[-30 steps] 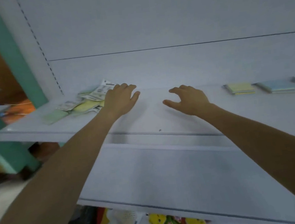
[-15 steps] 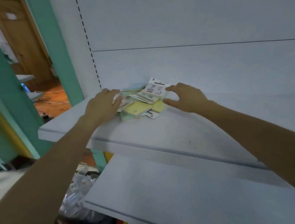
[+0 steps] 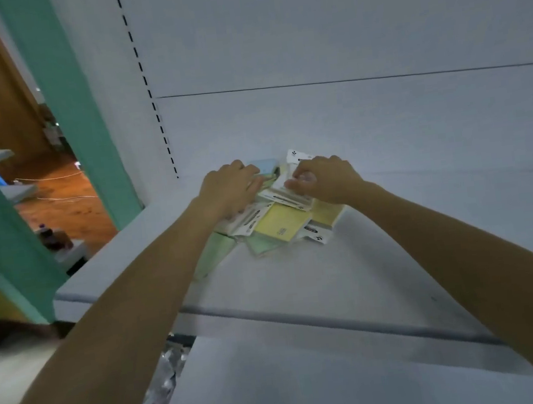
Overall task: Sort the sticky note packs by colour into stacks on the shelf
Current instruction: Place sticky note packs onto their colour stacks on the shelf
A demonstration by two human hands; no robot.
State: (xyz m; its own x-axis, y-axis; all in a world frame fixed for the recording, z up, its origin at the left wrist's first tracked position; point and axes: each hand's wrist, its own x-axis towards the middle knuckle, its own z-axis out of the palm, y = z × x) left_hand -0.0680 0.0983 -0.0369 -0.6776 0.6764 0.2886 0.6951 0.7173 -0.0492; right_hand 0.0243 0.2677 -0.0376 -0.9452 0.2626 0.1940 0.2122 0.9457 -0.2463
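A loose heap of sticky note packs lies at the left end of the white shelf [image 3: 397, 253]. In it I see a yellow pack [image 3: 280, 221], a pale green pack [image 3: 217, 250], a second green pack [image 3: 262, 245], a light blue pack [image 3: 265, 163] at the back and a white-carded pack [image 3: 285, 188] on top. My left hand [image 3: 229, 189] rests on the left side of the heap, fingers lying over the packs. My right hand [image 3: 325, 178] has curled fingers and pinches the white-carded pack at the top of the heap.
A lower white shelf [image 3: 312, 379] juts out below. The white back panel [image 3: 315, 113] rises behind the heap, with a slotted upright [image 3: 145, 82] to its left. A teal post [image 3: 65, 108] stands left of the shelving. Clutter sits under the shelves [image 3: 165, 379].
The view has swung left and closer to the heap. Both hands moved in onto the packs; my right hand's fingers have curled onto the top pack.
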